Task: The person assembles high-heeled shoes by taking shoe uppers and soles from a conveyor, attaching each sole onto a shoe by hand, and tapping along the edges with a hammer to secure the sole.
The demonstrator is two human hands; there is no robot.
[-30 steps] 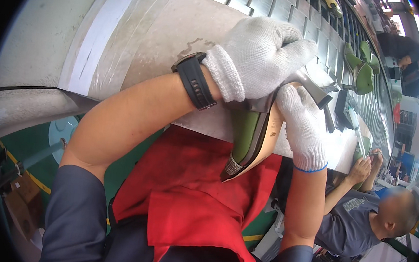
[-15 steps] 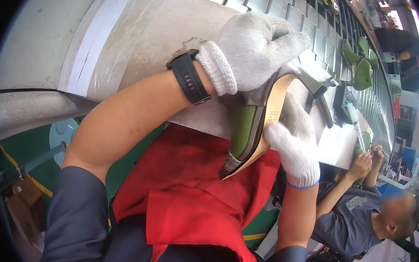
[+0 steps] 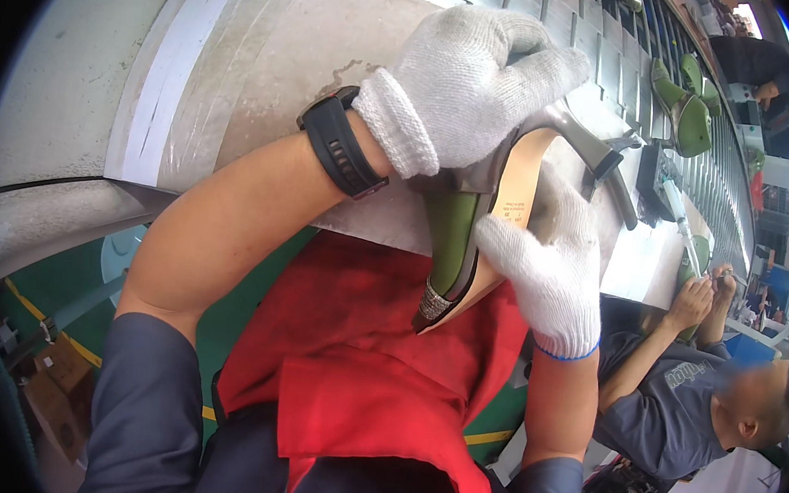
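Note:
A high-heeled shoe [image 3: 455, 237] is held tilted on its side in front of me, its tan sole turned to the right. The upper is green and grey, the toe has a band of glittering stones and points down toward my red apron, and the grey heel sticks out to the upper right. My left hand [image 3: 472, 90], in a white knit glove, is closed over the back part of the shoe from above. From the right my right hand [image 3: 555, 273], gloved too, grips the shoe, its thumb flat against the sole and its other fingers mostly hidden behind.
A pale worktop [image 3: 282, 80] lies beneath my hands, with a slatted metal conveyor [image 3: 561, 19] beyond it. Green shoes [image 3: 687, 117] rest on the conveyor. A syringe-like tool [image 3: 684, 218] lies beside a dark block [image 3: 650, 179]. At right, a co-worker [image 3: 665, 402] handles another green piece.
My right thumb has slid a little to the left across the sole. The shoe has shifted slightly with both hands still on it.

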